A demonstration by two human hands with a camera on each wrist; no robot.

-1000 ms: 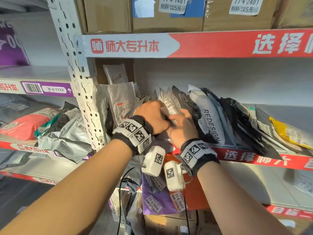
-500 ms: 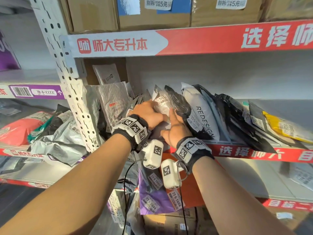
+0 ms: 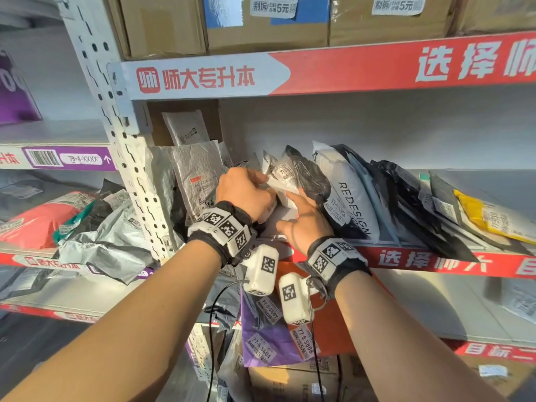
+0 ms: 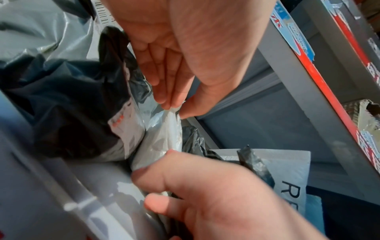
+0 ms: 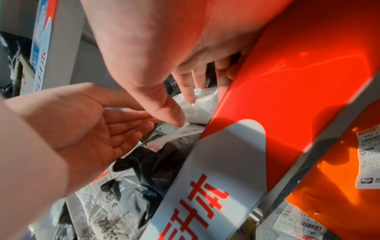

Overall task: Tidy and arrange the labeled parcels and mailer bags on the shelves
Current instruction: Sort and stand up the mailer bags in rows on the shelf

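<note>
Mailer bags stand in a leaning row on the middle shelf (image 3: 435, 258). A small white mailer bag (image 3: 282, 179) (image 4: 162, 138) (image 5: 203, 104) stands at the row's left end. My left hand (image 3: 262, 181) (image 4: 174, 108) pinches its top edge between thumb and fingertips. My right hand (image 3: 290, 210) (image 5: 185, 107) lies lower with straight fingers against the bag's right side, the thumb spread on the near side. To the right lean a black bag (image 3: 310, 178) and a white REDESIGN bag (image 3: 348, 195).
A perforated steel post (image 3: 127, 169) stands just left of my hands, with grey bags (image 3: 197, 175) behind it. More dark bags and a yellow one (image 3: 493, 216) lean to the right. Cardboard boxes (image 3: 261, 33) fill the shelf above. Purple (image 3: 266, 346) and orange bags hang below.
My left hand has shifted from lying over the bags to pinching the white bag's top. My right hand's fingers have straightened against the bag.
</note>
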